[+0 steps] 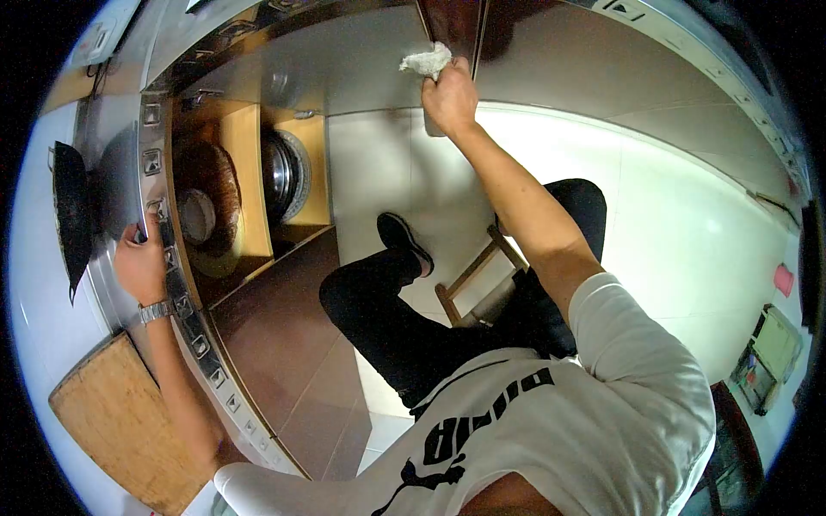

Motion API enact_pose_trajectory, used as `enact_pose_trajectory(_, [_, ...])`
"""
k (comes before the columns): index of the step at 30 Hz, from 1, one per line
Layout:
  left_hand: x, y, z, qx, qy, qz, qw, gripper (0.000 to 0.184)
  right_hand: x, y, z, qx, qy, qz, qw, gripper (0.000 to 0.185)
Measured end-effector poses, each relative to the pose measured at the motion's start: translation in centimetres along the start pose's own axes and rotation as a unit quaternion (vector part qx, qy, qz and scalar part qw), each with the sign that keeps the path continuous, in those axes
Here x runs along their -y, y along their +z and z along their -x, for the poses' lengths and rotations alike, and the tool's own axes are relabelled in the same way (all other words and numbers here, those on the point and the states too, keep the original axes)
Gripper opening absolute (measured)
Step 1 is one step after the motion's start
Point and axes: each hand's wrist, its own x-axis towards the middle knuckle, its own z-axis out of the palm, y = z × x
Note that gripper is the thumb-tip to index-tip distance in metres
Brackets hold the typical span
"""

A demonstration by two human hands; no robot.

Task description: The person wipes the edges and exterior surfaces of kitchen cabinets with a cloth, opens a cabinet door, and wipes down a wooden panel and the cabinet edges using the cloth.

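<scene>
My right hand (pixel 451 96) is closed around a crumpled white cloth (pixel 427 60), part of which sticks out past the fingers. That hand is up against the dark, glossy cabinet front (pixel 370 64), at the top of the view. On the left, my left hand (pixel 142 265), with a metal watch on the wrist, grips the patterned edge of the countertop (pixel 179 301). Below that edge is an open cabinet (pixel 251 172) with light wooden walls. Inside stand a brown round lid-like item (pixel 222 185) and several round metal pans or lids (pixel 284 176).
A wooden cutting board (pixel 120 421) and a black pan (pixel 70 215) are on the counter at left. I sit on a low wooden stool (pixel 469 279) over pale floor tiles (pixel 671 249). A pink item (pixel 783 279) and a pale green container (pixel 774 340) are at far right.
</scene>
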Motion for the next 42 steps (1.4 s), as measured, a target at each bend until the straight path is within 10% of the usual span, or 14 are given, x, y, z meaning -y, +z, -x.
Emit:
enact_pose_trajectory(19, [0.8,0.3,-0.3,0.018,-0.05,0.026,0.998,0.073,-12.3,10.0,0.1,0.167,0.105,0.018,0.98,0.028])
enact_pose_trajectory(23, [2.4,1.5,-0.4,-0.006,-0.015,-0.015,1.0,0.07,-17.4,15.1,1.6,0.291,0.152,-0.047,0.943,0.027])
enact_pose_trajectory(25, [1.9,1.3,-0.3,0.006,-0.049,-0.014,0.999,0.072,-17.4,17.8,2.7,0.214,0.244,-0.296,0.898,0.022])
enact_pose_trajectory(30, [4.8,2.9,-0.6,0.018,-0.049,0.012,0.999,0.072,-14.2,17.2,3.5,0.134,0.395,-0.379,0.826,0.027])
enact_pose_trajectory(33, [9.2,5.5,-0.7,0.012,0.047,-0.052,0.997,0.053,-14.9,15.1,3.8,0.039,0.399,-0.326,0.856,0.024])
enact_pose_trajectory(37, [9.6,6.0,-0.4,0.005,0.099,-0.07,0.993,0.043,-18.3,14.8,3.5,-0.031,0.073,-0.218,0.973,0.015])
enact_pose_trajectory(40, [5.4,3.6,-0.4,-0.012,0.064,-0.013,0.998,0.041,-13.9,13.9,2.9,0.064,0.256,-0.323,0.909,0.019])
enact_pose_trajectory(42, [2.3,2.2,0.0,-0.025,0.054,0.018,0.998,0.04,-18.8,16.7,2.9,0.047,0.193,-0.266,0.943,0.019])
